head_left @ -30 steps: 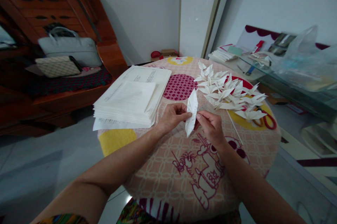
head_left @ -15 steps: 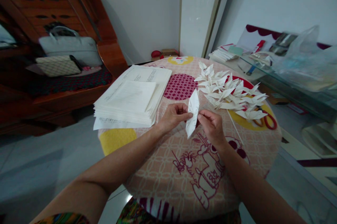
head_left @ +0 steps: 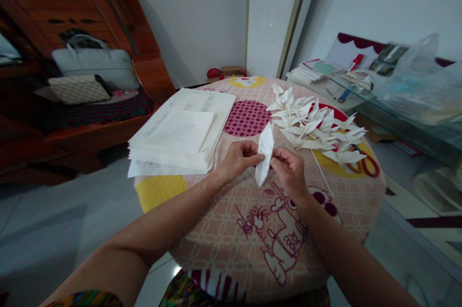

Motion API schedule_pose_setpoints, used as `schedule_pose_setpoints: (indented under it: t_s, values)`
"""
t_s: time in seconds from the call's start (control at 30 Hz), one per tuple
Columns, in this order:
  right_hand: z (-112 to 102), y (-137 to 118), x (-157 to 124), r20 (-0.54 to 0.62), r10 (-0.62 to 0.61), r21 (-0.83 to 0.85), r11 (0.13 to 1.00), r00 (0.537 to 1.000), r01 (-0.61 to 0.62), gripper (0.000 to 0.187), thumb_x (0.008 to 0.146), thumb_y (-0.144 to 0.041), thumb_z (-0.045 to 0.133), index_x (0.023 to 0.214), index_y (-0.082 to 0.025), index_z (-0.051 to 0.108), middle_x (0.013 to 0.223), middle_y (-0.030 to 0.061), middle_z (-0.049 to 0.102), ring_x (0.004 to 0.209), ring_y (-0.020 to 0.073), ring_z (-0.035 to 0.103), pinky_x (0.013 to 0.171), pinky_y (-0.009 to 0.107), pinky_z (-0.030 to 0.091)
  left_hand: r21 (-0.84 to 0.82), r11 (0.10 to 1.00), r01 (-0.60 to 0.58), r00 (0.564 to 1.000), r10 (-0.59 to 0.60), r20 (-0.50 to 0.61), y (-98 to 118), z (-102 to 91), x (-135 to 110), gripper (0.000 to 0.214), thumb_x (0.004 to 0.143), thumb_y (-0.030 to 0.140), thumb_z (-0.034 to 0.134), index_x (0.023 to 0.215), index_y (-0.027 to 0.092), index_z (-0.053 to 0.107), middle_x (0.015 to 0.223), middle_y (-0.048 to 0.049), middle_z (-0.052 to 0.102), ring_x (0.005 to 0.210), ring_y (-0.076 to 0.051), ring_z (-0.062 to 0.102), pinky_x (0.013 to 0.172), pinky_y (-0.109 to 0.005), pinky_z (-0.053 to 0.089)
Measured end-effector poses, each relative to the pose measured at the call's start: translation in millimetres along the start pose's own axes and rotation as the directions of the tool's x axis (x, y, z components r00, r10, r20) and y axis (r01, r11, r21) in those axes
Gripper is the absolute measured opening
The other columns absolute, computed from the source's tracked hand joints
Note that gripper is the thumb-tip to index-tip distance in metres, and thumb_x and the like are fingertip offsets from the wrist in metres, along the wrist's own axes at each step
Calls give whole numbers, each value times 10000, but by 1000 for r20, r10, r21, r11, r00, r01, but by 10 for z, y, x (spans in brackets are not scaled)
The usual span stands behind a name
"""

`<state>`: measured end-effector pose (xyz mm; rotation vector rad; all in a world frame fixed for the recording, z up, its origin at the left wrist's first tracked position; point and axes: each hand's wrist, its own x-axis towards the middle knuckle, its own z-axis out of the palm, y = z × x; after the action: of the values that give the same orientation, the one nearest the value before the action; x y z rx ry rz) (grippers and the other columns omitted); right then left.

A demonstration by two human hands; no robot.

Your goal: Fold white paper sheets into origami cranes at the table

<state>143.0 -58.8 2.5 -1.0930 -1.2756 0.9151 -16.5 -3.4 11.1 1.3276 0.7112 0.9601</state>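
Observation:
Between my two hands, just above the cloth-covered round table [head_left: 212, 230], is a folded white paper piece [head_left: 265, 146], long and pointed at both ends. My left hand [head_left: 242, 158] pinches its left side, thumb in front. On the other side, my right hand [head_left: 288, 167] grips the right edge with closed fingers; their tips are partly hidden. A pile of folded paper pieces with pointed tips [head_left: 306, 121] lies beyond my right hand. To the left of my left hand rests a stack of paper sheets [head_left: 173, 138], with smaller sheets on top.
Scissors with red-orange handles [head_left: 370, 166] lie at the table's right edge, partly under the folded pieces. A thin white stick [head_left: 322, 172] lies near my right wrist. A glass shelf [head_left: 397, 117] with a plastic bag [head_left: 415, 81] stands at the right, a wooden bench [head_left: 151, 66] at the left.
The lower tip of the folded paper has risen slightly and the piece is turned a little. Both hands keep their hold in nearly the same place.

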Motion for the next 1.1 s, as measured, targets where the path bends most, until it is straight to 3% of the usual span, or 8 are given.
schedule_pose_setpoints:
  t_s: [0.1,0.43,0.77,1.1]
  values:
    - [-4,-30,7,-15,11,-6,1000,1000,-11,165,816,-340,661,739,-194,646,627,-15,617,546,125,530,517,245,428,10,1000,6,1000,-6,-1,7,0,-5,320,663,353,830,689,125,607,639,9,607,565,-83,535,561,-207,413]
    - [-51,-7,40,88,111,143,982,990,-123,199,778,-395,730,784,-197,706,681,0,684,612,156,612,624,292,504,2,1000,3,1000,-3,-5,28,-12,-10,337,662,364,844,692,120,614,632,3,615,558,-82,540,557,-203,416]
    - [-14,-12,55,62,141,146,978,988,-148,251,695,-412,795,737,-200,669,650,-10,646,604,149,592,602,281,494,82,996,-36,999,36,0,29,11,-21,310,679,343,820,670,133,593,602,21,584,530,-74,518,519,-194,401]
    - [-18,18,61,50,138,129,981,989,-144,219,716,-393,766,709,-198,665,628,-14,630,585,141,568,577,271,474,141,990,-23,1000,26,-16,92,37,-45,316,659,345,831,644,137,594,576,23,576,515,-74,506,496,-190,388]
